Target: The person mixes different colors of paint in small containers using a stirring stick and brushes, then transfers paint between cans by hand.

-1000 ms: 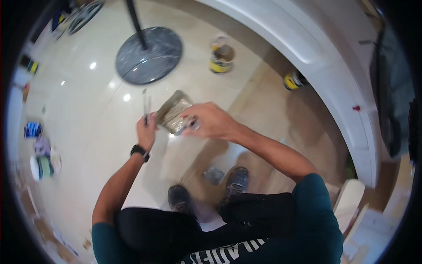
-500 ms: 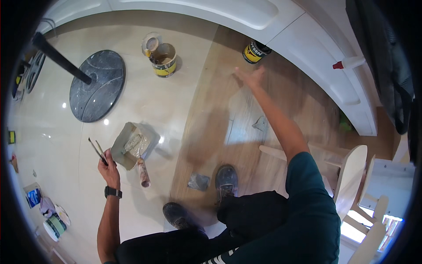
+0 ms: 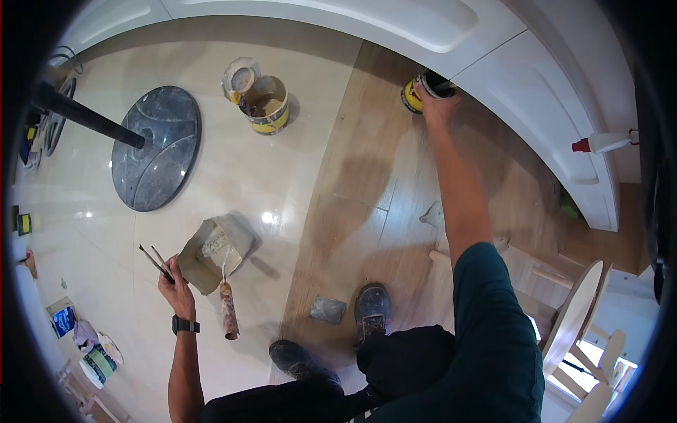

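My left hand (image 3: 176, 285) is closed around two thin paintbrushes (image 3: 154, 262) and the corner of a tilted, paint-smeared tray (image 3: 194, 271). White paint lies in the tray, and a small roller with a stained handle (image 3: 228, 310) rests over its edge. At the far right my right hand (image 3: 438, 106) is wrapped round the near side of a black and yellow can (image 3: 411, 97). The can is uncapped, and something thin shows inside its dark opening.
A yellow-banded bucket (image 3: 271, 125) with beige contents stands at the back, its lid (image 3: 241, 76) beside it. A round black pole base (image 3: 156, 166) is at left. White cabinets (image 3: 395, 21) curve along the back. Wooden chairs (image 3: 571, 303) stand at right, and a grey scrap (image 3: 328, 309) lies near my shoes.
My right hand, open and short of the can before, has reached forward and taken hold of it. My left hand keeps the brushes and tray; the view has shifted slightly.
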{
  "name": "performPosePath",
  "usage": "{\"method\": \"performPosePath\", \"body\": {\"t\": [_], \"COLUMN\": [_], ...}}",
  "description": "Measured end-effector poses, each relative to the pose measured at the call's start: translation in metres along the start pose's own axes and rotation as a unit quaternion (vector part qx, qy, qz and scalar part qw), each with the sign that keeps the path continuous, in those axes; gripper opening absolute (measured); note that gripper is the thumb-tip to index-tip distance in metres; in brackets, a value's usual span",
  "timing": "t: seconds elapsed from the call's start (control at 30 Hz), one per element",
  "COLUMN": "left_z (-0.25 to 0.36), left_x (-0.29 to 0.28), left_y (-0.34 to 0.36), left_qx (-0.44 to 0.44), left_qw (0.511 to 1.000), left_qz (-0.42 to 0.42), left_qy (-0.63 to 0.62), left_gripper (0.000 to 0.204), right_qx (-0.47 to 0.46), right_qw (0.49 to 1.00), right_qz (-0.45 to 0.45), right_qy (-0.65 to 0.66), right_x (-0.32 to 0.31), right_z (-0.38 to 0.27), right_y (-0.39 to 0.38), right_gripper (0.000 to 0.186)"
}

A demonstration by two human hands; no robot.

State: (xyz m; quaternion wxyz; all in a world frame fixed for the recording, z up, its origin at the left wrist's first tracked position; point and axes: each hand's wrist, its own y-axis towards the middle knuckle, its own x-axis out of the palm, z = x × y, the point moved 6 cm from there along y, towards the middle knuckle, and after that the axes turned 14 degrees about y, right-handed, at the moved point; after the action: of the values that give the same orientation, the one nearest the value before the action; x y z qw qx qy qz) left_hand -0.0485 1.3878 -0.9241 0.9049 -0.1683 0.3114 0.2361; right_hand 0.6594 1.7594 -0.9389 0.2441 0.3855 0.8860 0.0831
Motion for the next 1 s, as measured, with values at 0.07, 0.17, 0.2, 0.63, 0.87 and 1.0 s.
{"method": "performPosePath", "body": {"t": [0.07, 0.17, 0.2, 0.63, 0.87, 1.0], "left_z": [0.006, 0.018, 0.018, -0.018, -0.088, -0.11], "left_x": [0.0, 0.002, 0.001, -0.042, -0.09, -0.113], "left_y": [0.0, -0.003, -0.002, -0.016, -0.025, -0.028], "left_qx": [-0.002, 0.015, 0.035, 0.015, -0.074, -0.123], "left_qw": [1.0, 1.0, 0.999, 1.0, 0.99, 0.982], "left_qz": [0.002, 0.011, 0.008, 0.015, 0.119, 0.14], "left_qy": [-0.006, -0.009, 0.005, 0.006, -0.016, -0.037], "left_gripper": [0.044, 0.041, 0.041, 0.041, 0.041, 0.039], "right_qx": [0.002, -0.032, -0.068, -0.167, -0.166, -0.163], "right_qw": [0.999, 0.993, 0.993, 0.864, 0.772, 0.731], "right_qz": [-0.041, -0.101, -0.074, -0.403, -0.561, -0.608], "right_qy": [-0.003, 0.06, 0.059, 0.252, 0.25, 0.265], "right_x": [-0.005, -0.022, -0.029, 0.0, 0.028, 0.029], "right_z": [-0.009, -0.03, -0.04, -0.206, -0.253, -0.261], "right_y": [-0.029, -0.089, -0.117, -0.353, -0.445, -0.488], "right_gripper": [0.116, 0.11, 0.108, 0.107, 0.11, 0.109]}}
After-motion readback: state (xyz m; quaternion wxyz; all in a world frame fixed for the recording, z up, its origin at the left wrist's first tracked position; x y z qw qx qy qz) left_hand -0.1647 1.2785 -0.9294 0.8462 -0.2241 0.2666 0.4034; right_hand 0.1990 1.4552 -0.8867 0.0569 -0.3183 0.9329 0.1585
